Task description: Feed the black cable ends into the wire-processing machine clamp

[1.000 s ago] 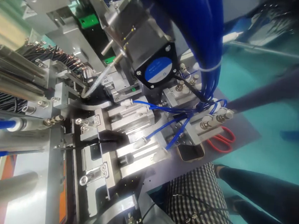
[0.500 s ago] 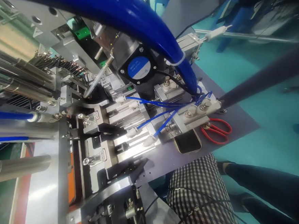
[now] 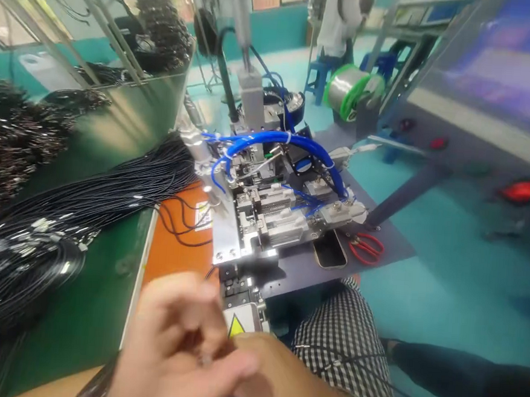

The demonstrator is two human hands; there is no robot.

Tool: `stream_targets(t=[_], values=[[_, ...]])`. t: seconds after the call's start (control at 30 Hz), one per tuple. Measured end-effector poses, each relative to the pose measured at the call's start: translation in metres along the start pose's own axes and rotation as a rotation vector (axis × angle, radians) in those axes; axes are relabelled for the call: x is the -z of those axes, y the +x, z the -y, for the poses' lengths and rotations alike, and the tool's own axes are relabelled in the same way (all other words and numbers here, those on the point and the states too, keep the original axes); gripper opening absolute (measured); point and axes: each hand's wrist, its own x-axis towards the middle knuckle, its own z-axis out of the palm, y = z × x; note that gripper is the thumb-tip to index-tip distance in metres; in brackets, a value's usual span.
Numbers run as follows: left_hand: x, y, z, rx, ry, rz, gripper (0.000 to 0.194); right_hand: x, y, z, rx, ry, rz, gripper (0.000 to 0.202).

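The left hand (image 3: 171,337) is curled, its thumb pointing right.

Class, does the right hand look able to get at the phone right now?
Probably yes: the phone lies uncovered beside the machine, and nothing seems to block the right hand from it.

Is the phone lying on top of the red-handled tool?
No, the phone lies beside the red-handled tool on the grey plate.

A phone (image 3: 330,249) lies near a red-handled tool (image 3: 368,251) on the grey surface (image 3: 395,249); farther back, a person (image 3: 338,25) in white is near a blue stool (image 3: 319,75).
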Motion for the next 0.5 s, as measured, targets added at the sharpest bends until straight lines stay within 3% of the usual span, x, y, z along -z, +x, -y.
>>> stream_targets(t=[0.13, 0.23, 0.33, 0.43, 0.5], values=[[-0.008, 0.008, -0.021, 0.000, -0.060, 0.153, 0.036, -0.011, -0.003, 0.017, -0.084, 0.111, -0.234, 0.014], [0.004, 0.008, -0.025, 0.046, 0.060, 0.334, 0.019, -0.010, -0.012, 0.028, -0.135, 0.194, -0.307, 0.018], [0.015, 0.002, -0.021, -0.035, 0.129, 0.465, 0.019, -0.012, -0.016, 0.035, -0.164, 0.220, -0.360, 0.029], [0.021, -0.007, -0.022, -0.099, 0.121, 0.473, 0.024, -0.017, -0.015, 0.039, -0.158, 0.170, -0.397, 0.026], [0.028, -0.011, -0.026, -0.101, 0.111, 0.404, 0.028, -0.021, -0.016, 0.039, -0.201, 0.109, -0.386, 0.022]])
